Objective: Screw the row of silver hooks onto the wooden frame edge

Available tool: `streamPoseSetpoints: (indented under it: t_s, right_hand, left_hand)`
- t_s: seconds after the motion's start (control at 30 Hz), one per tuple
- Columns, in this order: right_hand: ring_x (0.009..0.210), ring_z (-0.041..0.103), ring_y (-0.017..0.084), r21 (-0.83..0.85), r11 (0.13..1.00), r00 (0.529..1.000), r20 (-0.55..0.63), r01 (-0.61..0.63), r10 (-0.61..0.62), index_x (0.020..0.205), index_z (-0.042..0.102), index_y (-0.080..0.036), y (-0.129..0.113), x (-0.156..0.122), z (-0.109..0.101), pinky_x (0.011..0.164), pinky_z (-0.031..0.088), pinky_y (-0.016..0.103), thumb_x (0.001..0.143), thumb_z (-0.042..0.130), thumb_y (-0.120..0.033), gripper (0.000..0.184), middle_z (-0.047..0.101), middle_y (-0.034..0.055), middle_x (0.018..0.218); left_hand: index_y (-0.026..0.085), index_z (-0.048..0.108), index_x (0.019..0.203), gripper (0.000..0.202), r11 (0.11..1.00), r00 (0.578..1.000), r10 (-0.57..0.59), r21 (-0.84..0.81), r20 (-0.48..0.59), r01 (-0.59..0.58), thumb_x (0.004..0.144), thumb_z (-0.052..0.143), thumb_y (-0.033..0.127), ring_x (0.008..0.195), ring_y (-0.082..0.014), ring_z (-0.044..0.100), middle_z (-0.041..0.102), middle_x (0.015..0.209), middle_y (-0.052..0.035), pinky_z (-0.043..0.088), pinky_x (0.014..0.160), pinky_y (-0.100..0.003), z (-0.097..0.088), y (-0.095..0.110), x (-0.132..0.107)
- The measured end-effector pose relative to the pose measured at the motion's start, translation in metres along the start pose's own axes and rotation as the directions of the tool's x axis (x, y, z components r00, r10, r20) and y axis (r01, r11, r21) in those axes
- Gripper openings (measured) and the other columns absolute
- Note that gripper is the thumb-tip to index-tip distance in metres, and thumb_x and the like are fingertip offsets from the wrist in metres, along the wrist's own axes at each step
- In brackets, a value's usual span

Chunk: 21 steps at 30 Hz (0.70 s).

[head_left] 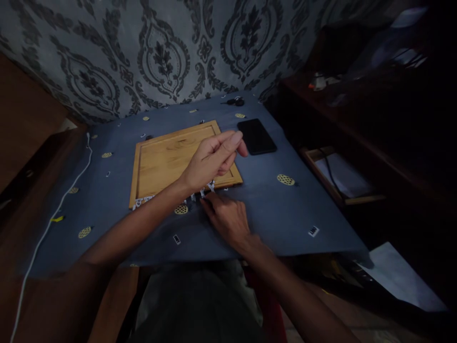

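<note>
A wooden tray [160,162] lies on a dark blue patterned cloth [278,209]. My left hand [214,159] hovers over the tray's right part, fingers pressed together in a pinch; what it holds, if anything, is too small to make out. My right hand [226,216] rests on the cloth just below the tray's front edge, fingers curled against a row of small white pieces [143,200] lined along that edge.
A black phone [256,136] lies right of the tray. A small dark object [237,101] sits at the cloth's far edge by the patterned wall. A white cable [53,214] runs down the left. An open drawer [339,176] and dark shelves stand at right.
</note>
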State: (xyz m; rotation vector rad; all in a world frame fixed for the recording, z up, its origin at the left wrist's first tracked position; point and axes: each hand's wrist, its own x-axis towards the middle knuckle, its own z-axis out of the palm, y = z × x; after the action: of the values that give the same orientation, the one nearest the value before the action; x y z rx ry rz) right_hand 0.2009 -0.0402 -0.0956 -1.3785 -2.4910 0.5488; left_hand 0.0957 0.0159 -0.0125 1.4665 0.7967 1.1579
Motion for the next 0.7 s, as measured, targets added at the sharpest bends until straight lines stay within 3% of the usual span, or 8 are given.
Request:
streamPoseSetpoints:
  t_s: [0.7]
  right_hand:
    - [0.087, 0.076, 0.021, 0.004, 1.000, 1.000, 0.019, -0.016, 0.016, 0.107, 0.071, -0.023, -0.0025, 0.0002, -0.0048, 0.062, 0.036, 0.028, 0.106, 0.050, -0.031, 0.023, 0.082, 0.0074, 0.104]
  left_hand:
    - [0.018, 0.059, 0.079, 0.047, 1.000, 1.000, 0.013, 0.020, 0.012, -0.013, 0.093, 0.062, 0.062, 0.041, -0.0059, 0.023, 0.031, 0.048, 0.0106, 0.020, 0.041, -0.021, 0.0044, 0.0007, 0.0010]
